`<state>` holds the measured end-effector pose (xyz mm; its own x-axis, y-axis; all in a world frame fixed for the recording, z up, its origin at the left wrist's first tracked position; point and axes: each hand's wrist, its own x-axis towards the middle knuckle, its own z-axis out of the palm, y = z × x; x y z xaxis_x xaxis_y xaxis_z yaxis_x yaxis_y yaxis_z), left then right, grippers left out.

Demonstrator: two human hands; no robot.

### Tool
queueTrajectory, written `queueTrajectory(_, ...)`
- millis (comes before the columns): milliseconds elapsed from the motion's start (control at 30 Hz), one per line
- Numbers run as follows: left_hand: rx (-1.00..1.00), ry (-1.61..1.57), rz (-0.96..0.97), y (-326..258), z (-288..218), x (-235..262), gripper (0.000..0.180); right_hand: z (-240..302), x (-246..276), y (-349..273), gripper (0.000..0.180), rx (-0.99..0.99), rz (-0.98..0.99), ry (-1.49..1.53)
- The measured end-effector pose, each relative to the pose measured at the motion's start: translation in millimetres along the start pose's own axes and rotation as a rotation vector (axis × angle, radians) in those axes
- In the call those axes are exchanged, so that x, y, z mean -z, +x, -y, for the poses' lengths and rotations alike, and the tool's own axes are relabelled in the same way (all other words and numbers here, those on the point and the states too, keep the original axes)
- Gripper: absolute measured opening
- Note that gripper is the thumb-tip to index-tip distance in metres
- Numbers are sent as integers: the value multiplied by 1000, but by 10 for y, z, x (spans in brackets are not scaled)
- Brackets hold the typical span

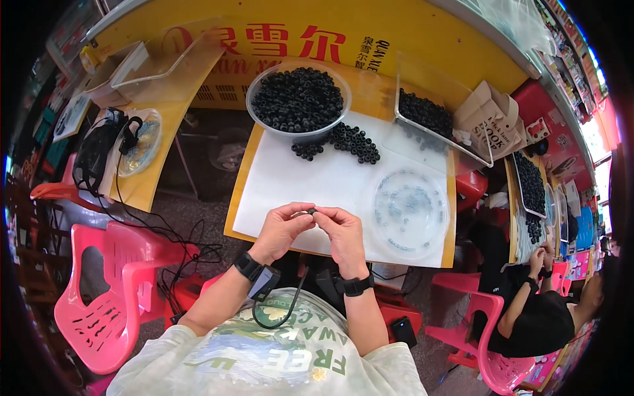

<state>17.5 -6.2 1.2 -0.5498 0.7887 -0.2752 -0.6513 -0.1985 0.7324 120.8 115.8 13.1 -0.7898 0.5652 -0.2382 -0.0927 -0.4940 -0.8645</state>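
Observation:
Above the near edge of the white-covered table [277, 178], my left hand [282, 230] and my right hand [343, 236] meet at their fingertips. Both pinch one small dark round piece [312, 211], mostly covered by thumbs and fingers. It resembles the black ring-shaped pieces [355, 143] lying loose farther up the table. More of these fill a clear round bowl [249, 109] at the far side. To the right of my hands sits a shallow clear round tray [432, 228] with small see-through bits in it.
A clear rectangular bin [479, 157] of black pieces stands at the far right, beside a paper bag [489, 115]. Pink chairs [92, 323] flank me, with black cables [175, 264] on the left. A person in black [538, 323] works at another table on the right.

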Motion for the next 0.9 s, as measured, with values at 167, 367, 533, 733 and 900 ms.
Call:
queueTrajectory(167,-106,157,-10,65,26,39,21,-15,31,31,17,-8,-34,-41)
queueTrajectory(367,-61,193,-46,112,18,94,19,-15,65,51,17,40,-101,-179)
queueTrajectory(533,-74,190,-42,116,20,51,19,71,4,62,18,43,-42,-307)
queueTrajectory(733,-73,322,-23,107,-40,62,19,43,-12,69,15,18,-101,-289)
queueTrajectory(900,-49,243,-5,111,-12,74,20,32,61,91,12,1,-148,-341)
